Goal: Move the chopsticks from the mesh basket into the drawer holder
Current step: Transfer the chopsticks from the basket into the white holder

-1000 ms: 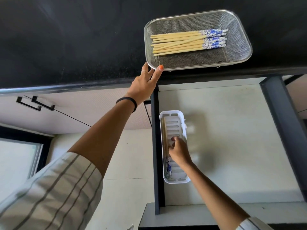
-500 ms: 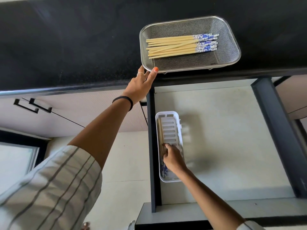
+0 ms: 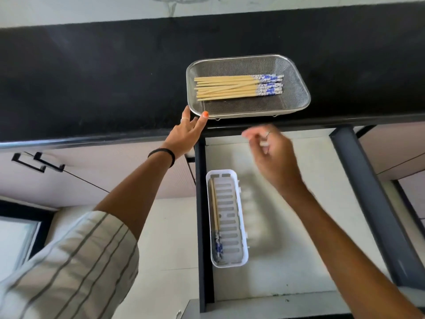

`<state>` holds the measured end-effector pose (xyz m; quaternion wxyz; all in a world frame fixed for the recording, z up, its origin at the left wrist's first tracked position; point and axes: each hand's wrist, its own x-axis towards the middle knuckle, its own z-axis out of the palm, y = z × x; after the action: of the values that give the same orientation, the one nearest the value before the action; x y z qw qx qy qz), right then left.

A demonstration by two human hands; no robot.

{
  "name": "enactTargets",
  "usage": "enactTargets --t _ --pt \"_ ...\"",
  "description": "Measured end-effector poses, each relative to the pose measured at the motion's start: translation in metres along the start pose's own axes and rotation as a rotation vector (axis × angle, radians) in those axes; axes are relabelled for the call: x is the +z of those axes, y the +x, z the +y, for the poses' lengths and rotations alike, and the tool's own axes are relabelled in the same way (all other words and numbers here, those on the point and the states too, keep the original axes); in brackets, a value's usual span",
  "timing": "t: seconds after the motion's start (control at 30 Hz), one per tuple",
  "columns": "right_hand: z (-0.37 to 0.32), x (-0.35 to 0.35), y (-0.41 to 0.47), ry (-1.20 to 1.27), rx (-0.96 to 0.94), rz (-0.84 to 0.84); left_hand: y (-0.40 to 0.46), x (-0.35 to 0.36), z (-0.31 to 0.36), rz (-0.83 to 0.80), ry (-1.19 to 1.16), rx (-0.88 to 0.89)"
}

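Your right hand [image 3: 272,155] is up over the open drawer [image 3: 299,215], blurred, fingers loosely curled and holding nothing that shows, while your left hand [image 3: 187,134] sits flat and spread at the counter edge, fingertips touching the near left corner of the mesh basket [image 3: 296,88] and gripping nothing. The bundle of chopsticks [image 3: 236,88] lies in the basket on the black counter [image 3: 92,77], ahead of and above both hands, and its long axis runs side to side: plain wooden tips toward your left, blue-patterned ends toward your right. That is what the coming reach turns on. Your right hand hovers just below the basket's front rim, roughly under the middle of the bundle, so it looks the better placed to come over the rim and pinch a pair across its length; the left, nearer the tips, seems to be steadying the basket. Down in the drawer, the white holder [image 3: 239,226] runs front to back, with a couple of chopsticks [image 3: 215,215] already lying along its left wall, patterned ends toward you. So whatever you lift will need a quarter turn to match them. Most of the job, I judge, lies ahead
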<state>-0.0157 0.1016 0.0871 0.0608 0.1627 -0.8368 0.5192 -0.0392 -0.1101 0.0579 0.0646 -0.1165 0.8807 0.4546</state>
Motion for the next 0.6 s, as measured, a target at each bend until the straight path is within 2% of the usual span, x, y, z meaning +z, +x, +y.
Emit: enactTargets --t 0.1,0.17,0.43,0.5,0.6 --pt "-0.005 -0.018 0.054 -0.103 -0.098 0.08 0.0 0.001 0.001 0.001 -0.005 0.013" --pt "0.002 -0.022 0.09 -0.255 -0.07 0.049 0.0 0.001 0.0 0.006 -0.006 0.011" --pt "0.053 -0.003 0.174 -0.681 0.115 -0.458 0.001 0.003 -0.001 0.036 -0.017 0.047" --pt "0.064 0.004 0.178 -0.703 0.081 -0.498 0.001 0.005 -0.002 0.045 -0.006 0.048" --pt "0.073 0.009 0.181 -0.739 0.012 -0.464 0.002 0.005 -0.003 0.043 -0.014 0.047"
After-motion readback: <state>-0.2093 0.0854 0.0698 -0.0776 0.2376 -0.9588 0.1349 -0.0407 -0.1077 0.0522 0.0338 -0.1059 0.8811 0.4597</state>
